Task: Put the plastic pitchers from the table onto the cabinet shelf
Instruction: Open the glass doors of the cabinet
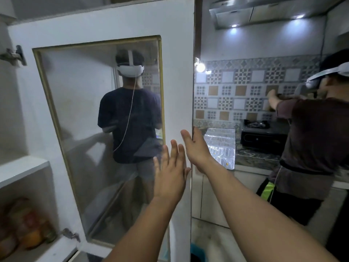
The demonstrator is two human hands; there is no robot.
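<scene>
Forearms reach up from the bottom edge, bare, both leading to hands raised against a white cabinet door [117,23] that stands swung open. Left hand [170,173] is flat, fingers spread and pointing up, palm toward the door's white frame beside the lower right corner of its glass pane [90,118]; whether the palm actually touches the frame cannot be told. Right hand [196,148] sits just right of and slightly above the left, fingers extended upward, its fingers wrapped round the door's free vertical edge. Neither hand holds anything.

No plastic pitcher shows anywhere, so its position and the way its long axis runs cannot be told. Far left of the left hand and lower lies the cabinet interior: a white shelf [22,169] with blurred orange and red containers [24,225] below it, too indistinct to identify. Two metal hinges [15,55] fix the door on that side.

Seen in the glass above the left hand is a person in a dark T-shirt [130,118] wearing a white headset, a thin cable hanging down.

Beyond the right hand, past the door edge, a countertop carries a foil-covered surface [221,146] and a black gas stove [264,133]. Patterned wall tiles [241,91] rise behind it. Farther right stands another person in a brown shirt [317,140], also wearing a headset, one arm stretched toward the tiles. Overhead, a range hood [264,12] shines two small lights.
</scene>
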